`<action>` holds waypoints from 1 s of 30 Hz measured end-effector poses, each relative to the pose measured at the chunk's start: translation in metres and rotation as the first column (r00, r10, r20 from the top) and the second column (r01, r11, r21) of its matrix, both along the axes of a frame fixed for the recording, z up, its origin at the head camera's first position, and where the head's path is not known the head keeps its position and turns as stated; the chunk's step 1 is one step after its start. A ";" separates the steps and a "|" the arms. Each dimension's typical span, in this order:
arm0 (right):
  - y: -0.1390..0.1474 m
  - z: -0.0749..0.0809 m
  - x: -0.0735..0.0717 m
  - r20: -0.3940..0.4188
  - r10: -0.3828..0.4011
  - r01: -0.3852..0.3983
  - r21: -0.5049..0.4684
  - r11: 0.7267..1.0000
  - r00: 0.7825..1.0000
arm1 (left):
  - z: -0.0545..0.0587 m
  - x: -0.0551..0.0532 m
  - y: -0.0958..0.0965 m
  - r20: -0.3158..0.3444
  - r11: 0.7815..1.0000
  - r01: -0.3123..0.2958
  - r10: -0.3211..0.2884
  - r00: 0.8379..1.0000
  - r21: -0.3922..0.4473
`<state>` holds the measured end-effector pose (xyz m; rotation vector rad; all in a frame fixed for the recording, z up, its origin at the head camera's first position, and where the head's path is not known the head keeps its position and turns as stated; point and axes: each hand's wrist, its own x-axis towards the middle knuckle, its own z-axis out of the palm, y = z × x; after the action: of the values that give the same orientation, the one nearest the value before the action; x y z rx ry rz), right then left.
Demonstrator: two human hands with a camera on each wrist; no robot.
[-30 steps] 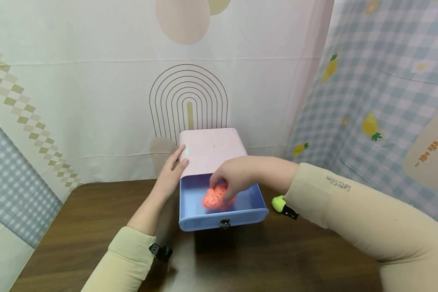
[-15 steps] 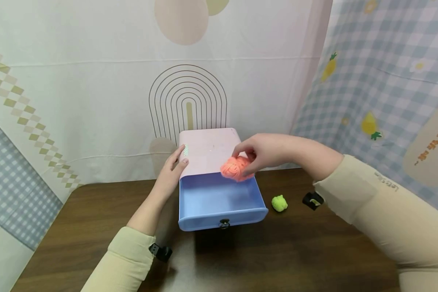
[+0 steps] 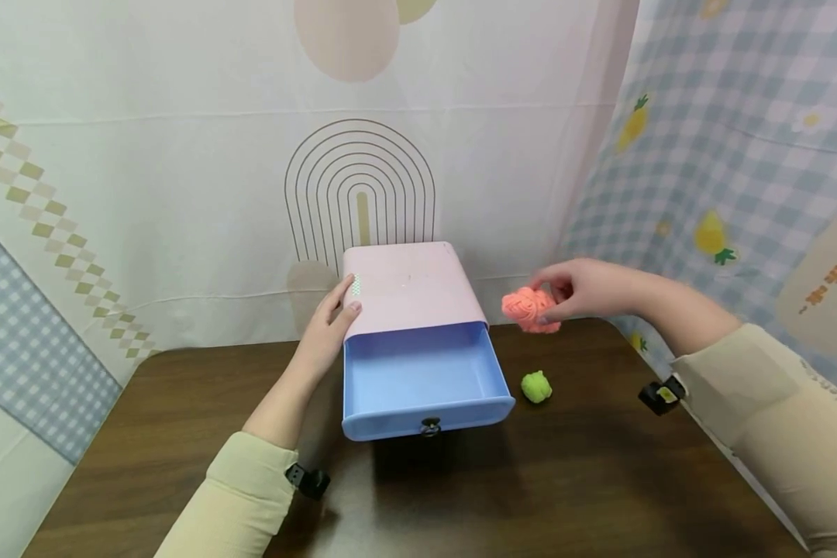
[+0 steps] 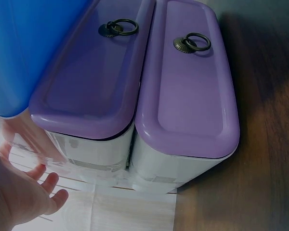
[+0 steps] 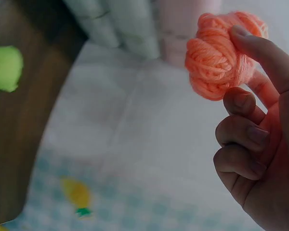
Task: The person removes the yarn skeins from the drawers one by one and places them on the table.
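An orange ball of yarn (image 3: 528, 308) is pinched between the thumb and fingers of my right hand (image 3: 586, 291), up over the back right of the table. The right wrist view shows the yarn (image 5: 221, 57) at the fingertips. My left hand (image 3: 324, 333) rests with extended fingers against the left side of a drawer box with a pink top (image 3: 408, 283). Its blue top drawer (image 3: 425, 376) is pulled out and holds nothing. Two purple drawer fronts (image 4: 188, 86) with ring pulls are closed below it in the left wrist view.
A small green ball of yarn (image 3: 536, 387) lies on the dark wooden table (image 3: 586, 465), right of the drawer. Behind the box hangs a white patterned cloth (image 3: 202, 201). A checked cloth (image 3: 697, 186) hangs along the right side.
My right hand has lifted the orange ball of yarn out of the blue drawer and carried it to the right. The left hand stays on the box.
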<state>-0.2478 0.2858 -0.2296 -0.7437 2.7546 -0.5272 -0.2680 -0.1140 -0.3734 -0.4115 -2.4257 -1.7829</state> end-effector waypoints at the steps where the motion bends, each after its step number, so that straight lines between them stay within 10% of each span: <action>1: 0.005 -0.005 -0.002 0.010 -0.006 0.006 -0.003 1.000 1.000 | 0.000 0.000 0.000 0.002 1.000 -0.004 0.004 1.000 -0.004; 19: 0.090 -0.133 -0.028 0.261 -0.133 0.118 0.074 0.990 0.956 | 0.003 -0.002 0.000 -0.013 1.000 -0.005 0.005 1.000 -0.030; 30: 0.092 -0.171 -0.037 0.275 -0.200 0.146 0.207 0.967 0.940 | 0.003 0.001 0.000 -0.009 0.999 -0.021 0.021 1.000 -0.034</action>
<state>-0.2844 0.3779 -0.4002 -0.3473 2.5549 -0.3736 -0.2673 -0.1140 -0.3704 -0.3950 -2.4484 -1.7300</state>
